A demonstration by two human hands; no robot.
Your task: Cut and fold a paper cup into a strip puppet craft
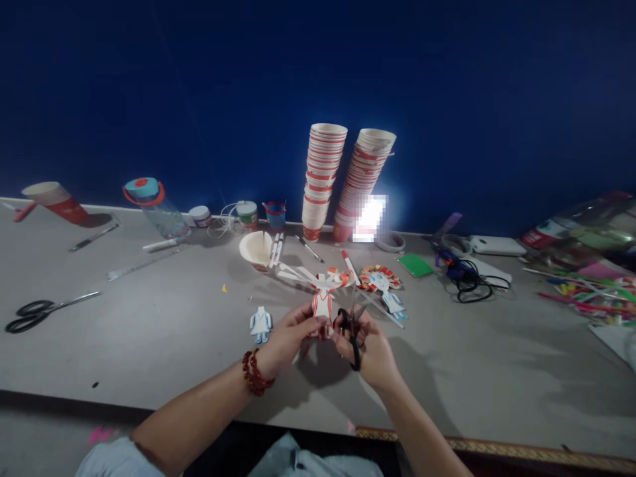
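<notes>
My left hand [294,333] pinches a paper doll cutout [322,306] with a red-outlined dress, held just over the table. Black-handled scissors [354,341] are in my right hand [373,351], their blades pointing up beside the cutout. Behind the cutout lie white paper strips and red-and-white scraps; which of them join it I cannot tell. To the left a small blue-edged paper dress figure [260,323] lies flat. On the right rests a finished-looking paper doll [379,281] with a ring of orange and red curls round its head and a blue-edged body.
Two tall stacks of paper cups [324,179] lean by the blue wall. A cut cup [256,250], markers [276,250] and a water bottle [158,209] stand behind. Another pair of scissors [37,315] lies far left. Black cable [464,281] and colourful sticks [591,291] are right.
</notes>
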